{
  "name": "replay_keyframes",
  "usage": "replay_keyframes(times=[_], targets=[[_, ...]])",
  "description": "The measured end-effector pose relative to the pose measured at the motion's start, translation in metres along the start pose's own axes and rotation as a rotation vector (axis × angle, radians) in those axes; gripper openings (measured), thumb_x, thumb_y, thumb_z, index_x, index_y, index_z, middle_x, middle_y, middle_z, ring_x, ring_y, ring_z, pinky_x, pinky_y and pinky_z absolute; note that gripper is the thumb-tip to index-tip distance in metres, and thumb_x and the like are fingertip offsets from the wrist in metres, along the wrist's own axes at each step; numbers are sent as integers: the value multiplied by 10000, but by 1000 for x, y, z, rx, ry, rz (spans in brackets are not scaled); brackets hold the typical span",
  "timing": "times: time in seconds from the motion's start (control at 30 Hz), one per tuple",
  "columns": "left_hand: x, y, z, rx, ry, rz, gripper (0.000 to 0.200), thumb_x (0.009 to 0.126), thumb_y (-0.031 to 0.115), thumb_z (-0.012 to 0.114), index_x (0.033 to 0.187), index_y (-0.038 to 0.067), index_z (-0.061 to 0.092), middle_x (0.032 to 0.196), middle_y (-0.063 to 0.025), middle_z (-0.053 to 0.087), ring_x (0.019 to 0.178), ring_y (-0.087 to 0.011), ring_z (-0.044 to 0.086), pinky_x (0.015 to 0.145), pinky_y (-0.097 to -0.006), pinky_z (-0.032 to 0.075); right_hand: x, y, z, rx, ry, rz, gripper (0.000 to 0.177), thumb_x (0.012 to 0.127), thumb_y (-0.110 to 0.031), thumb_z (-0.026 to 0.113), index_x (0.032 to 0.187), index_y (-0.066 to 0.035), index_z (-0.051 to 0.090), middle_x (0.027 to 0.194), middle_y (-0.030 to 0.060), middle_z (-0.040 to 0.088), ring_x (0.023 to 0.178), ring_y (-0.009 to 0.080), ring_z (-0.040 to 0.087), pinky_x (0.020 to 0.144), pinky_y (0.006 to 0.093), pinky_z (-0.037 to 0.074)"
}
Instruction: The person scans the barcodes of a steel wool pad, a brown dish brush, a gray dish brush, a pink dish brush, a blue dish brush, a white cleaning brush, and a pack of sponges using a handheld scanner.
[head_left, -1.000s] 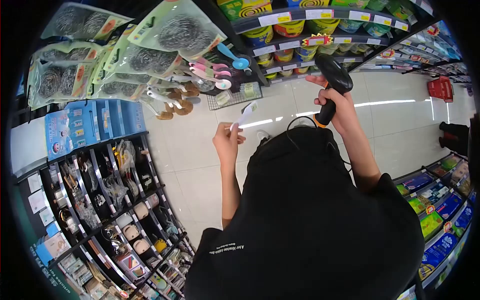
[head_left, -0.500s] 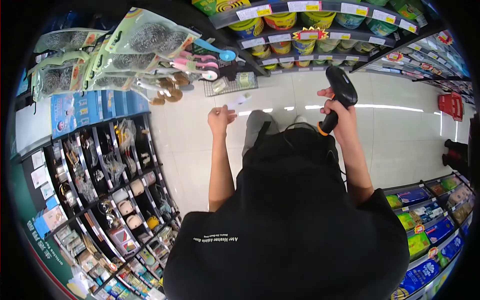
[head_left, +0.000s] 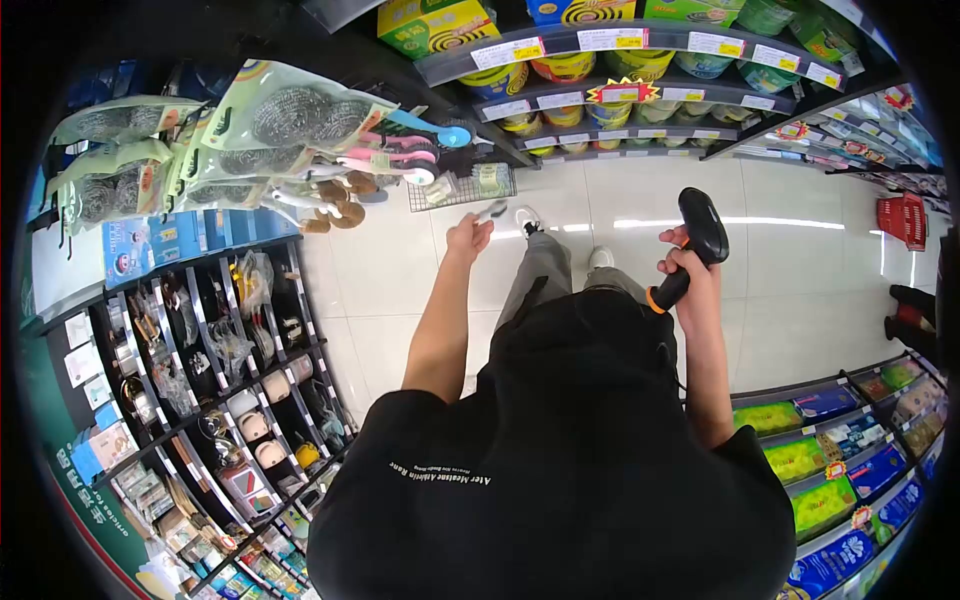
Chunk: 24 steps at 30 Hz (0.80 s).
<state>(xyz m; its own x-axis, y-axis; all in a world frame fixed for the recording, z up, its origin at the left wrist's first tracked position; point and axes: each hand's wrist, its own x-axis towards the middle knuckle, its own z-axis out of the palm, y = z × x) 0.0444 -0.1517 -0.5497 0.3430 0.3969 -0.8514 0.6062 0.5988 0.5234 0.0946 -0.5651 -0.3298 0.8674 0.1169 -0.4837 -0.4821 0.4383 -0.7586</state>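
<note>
My right hand (head_left: 697, 283) is wrapped round the handle of a black barcode scanner (head_left: 704, 226) with orange trim. The scanner's head points up and away from me, over the floor. In front of my body on the left, my left hand (head_left: 468, 238) pinches a small pale packet (head_left: 491, 210) with a dark patch. It is too small and blurred for me to name its contents. Just beyond that packet is a wire basket (head_left: 462, 193) with a few packs in it. To the left hang packs of steel wool scrubbers (head_left: 300, 112) and some long-handled brushes (head_left: 425, 127).
Shelves (head_left: 620, 95) of tubs and boxes with price labels rise ahead. A compartment rack (head_left: 215, 390) of small goods stands at left. Packs of tissues (head_left: 825, 490) fill a shelf at lower right. A red shopping basket (head_left: 902, 220) sits on the tiled floor (head_left: 790, 270).
My left hand has moved slightly right with the packet. The scanner in my right hand has come lower and a little to the right. My feet have come into clearer view.
</note>
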Motion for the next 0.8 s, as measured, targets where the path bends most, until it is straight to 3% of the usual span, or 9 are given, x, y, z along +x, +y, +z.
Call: replay_keyframes(times=[0.13,0.27,0.37,0.7,0.8], targets=[[30,17,12,181,24,-25,243,924,231,560,977,-6,539,868,-182,715,718,-252,714,587,-318,561,-1,1,4,-30,51,2,301,829,5,539,1126,-25,569,1058,114,620,698,93,484,718,318,481],[49,40,14,242,-15,-12,197,939,283,542,901,92,512,835,-128,702,729,-234,701,549,-303,526,-3,1,14,-50,94,-4,299,829,4,542,1125,-35,559,1078,107,596,723,94,485,717,312,459],[63,54,16,245,-24,41,194,934,280,546,874,97,521,817,-121,694,726,-236,699,553,-306,527,-4,3,20,-62,111,0,295,834,0,544,1127,-36,553,1087,103,586,736,96,486,719,309,448],[57,82,38,185,-50,213,212,916,234,540,840,36,539,761,-148,706,628,-239,701,512,-301,543,2,28,32,4,144,16,261,839,11,546,1097,-15,573,1057,104,624,696,102,490,703,313,485],[57,91,45,225,-5,191,212,917,227,544,833,33,539,752,-146,703,609,-241,696,508,-306,541,2,26,36,-15,133,0,262,848,11,541,1106,-33,551,1061,107,599,721,98,479,706,306,451]])
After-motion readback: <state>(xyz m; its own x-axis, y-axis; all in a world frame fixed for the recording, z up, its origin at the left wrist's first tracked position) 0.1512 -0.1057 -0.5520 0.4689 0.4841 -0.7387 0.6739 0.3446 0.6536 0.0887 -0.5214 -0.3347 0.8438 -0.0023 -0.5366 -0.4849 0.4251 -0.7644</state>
